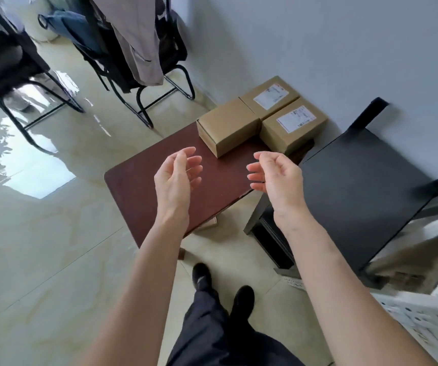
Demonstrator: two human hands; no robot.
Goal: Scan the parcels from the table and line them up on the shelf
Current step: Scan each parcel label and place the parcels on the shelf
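both hands empty w/ fingers loosely curled, left hand [177, 175] & right hand [276, 173] hovering over the table [144, 186] mid-top, while 3 parcels [228, 126] sit bunched at its far corner: small stiff cardboard, prob light, best gripped by opposite side faces.

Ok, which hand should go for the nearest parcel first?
Probably the left hand: the unlabelled parcel lies just ahead of its fingertips. The right hand sits closer to the labelled parcel beside the shelf. Both hands are empty.
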